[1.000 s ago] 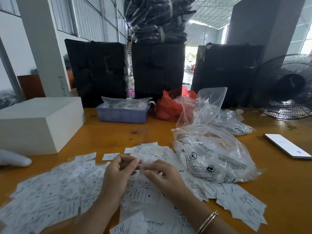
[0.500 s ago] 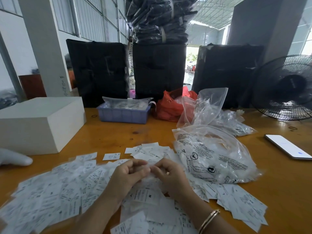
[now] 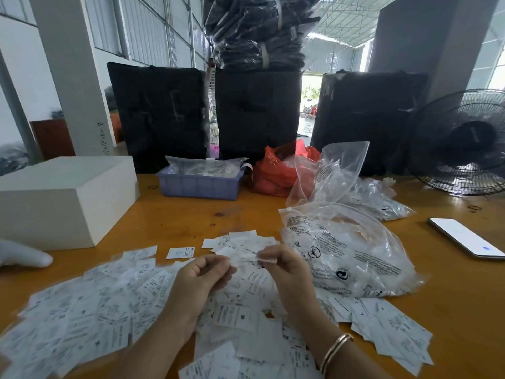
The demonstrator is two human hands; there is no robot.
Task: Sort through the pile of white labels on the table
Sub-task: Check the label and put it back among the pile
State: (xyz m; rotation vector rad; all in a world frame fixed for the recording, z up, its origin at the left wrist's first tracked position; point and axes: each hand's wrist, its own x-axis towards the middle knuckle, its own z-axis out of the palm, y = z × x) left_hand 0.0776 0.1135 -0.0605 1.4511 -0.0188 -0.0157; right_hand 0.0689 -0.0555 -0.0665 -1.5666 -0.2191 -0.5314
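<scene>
A wide pile of white printed labels point(image 3: 82, 310) covers the near part of the wooden table point(image 3: 175, 217) and runs under both my forearms. My left hand point(image 3: 202, 277) and right hand point(image 3: 287, 269) are raised just above the pile's middle, close together. My right hand pinches a small white label point(image 3: 246, 255) between thumb and fingertips. My left hand's fingers are curled at the label's other end and appear to pinch it; motion blur hides the contact. A gold bracelet circles my right wrist.
A clear printed plastic bag point(image 3: 341, 255) of labels lies right of my hands, with more bags behind it. A phone point(image 3: 464, 239) lies far right, a fan point(image 3: 464, 143) behind it. A white box point(image 3: 62, 198), blue tray point(image 3: 199, 184), red bag point(image 3: 276, 173) and someone's white-gloved hand point(image 3: 21, 255) are nearby.
My hands closed in on each other over the pile, then drew slightly apart and rose a little, with a label held between them.
</scene>
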